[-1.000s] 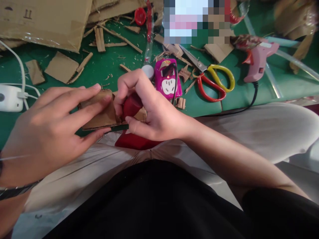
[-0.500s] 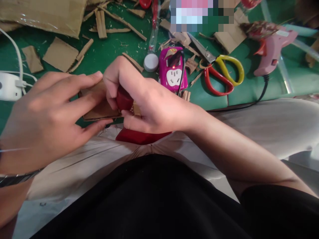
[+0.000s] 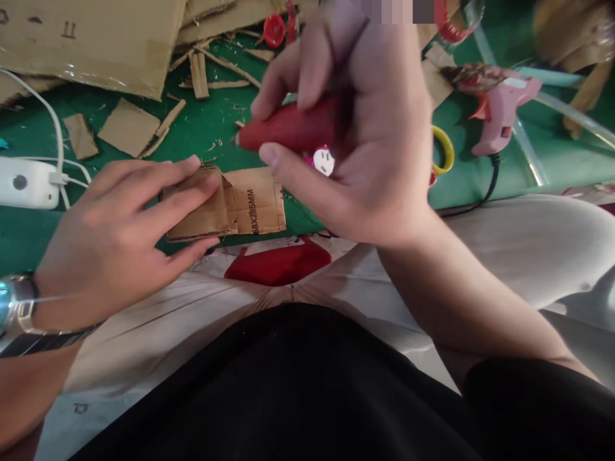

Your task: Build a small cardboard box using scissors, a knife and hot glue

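My left hand (image 3: 125, 221) lies over a small folded cardboard piece (image 3: 199, 208), its fingers stretched flat across the top and the thumb along the near edge. A printed cardboard flap (image 3: 259, 205) sticks out to the right of that hand. Above and to the right, my right hand (image 3: 365, 134) is raised off the table, slightly blurred. It is closed around a red tapered tool (image 3: 298, 128) with a small metal tip pointing left; the tool's back end is hidden in the palm.
A magenta power socket (image 3: 324, 160) and scissors (image 3: 442, 150) are partly behind my right hand. Farther right lies a pink glue gun (image 3: 512, 105). Cardboard scraps (image 3: 129, 128), a large cardboard sheet (image 3: 86, 48) and a white charger (image 3: 29, 182) occupy the left side.
My right hand has lifted the red tool up and away from the cardboard, uncovering the printed flap. My left hand stays on the cardboard. The view has shifted slightly.
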`<state>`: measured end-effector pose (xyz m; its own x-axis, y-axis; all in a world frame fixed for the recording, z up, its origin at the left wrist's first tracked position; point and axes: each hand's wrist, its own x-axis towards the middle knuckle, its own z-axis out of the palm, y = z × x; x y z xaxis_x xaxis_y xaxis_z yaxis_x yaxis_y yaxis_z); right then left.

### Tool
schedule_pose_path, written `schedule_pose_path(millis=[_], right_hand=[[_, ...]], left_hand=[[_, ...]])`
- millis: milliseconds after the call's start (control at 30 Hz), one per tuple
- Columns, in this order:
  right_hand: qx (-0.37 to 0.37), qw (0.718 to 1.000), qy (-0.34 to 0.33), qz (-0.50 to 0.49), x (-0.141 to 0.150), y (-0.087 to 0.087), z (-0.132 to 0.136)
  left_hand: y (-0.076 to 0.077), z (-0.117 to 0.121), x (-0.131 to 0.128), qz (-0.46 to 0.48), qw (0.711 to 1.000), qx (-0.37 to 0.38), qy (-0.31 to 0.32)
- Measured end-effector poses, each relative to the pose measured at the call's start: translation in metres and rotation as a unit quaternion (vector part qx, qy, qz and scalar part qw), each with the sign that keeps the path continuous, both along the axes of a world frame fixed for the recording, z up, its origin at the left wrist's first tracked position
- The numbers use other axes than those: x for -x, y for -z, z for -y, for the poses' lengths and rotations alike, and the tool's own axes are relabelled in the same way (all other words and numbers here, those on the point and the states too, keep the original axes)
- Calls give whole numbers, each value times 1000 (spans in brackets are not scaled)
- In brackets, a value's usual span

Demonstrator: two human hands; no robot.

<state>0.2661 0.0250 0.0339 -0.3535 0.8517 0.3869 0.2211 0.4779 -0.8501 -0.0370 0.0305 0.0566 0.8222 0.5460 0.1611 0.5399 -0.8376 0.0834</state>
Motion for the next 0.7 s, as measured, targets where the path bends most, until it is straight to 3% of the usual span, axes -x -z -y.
schedule_pose_path(millis=[100,200,300,500,700], right_hand=[[-42,991,114,62,-8,-9,12],[-33,988,143,57,-7,-8,30],[24,988,150,8,0,2,38],[47,998,-8,-35,16,29,29],[53,989,-121,-60,23,29,21]], left_hand=[[0,-1,0,4,1000,1,-2],[2,-1,1,4,1000,2,-2],[3,-1,2,13,1000,2,1],[4,-1,2,17,1000,13,-14],[2,-1,2,18,1000,11,-8]])
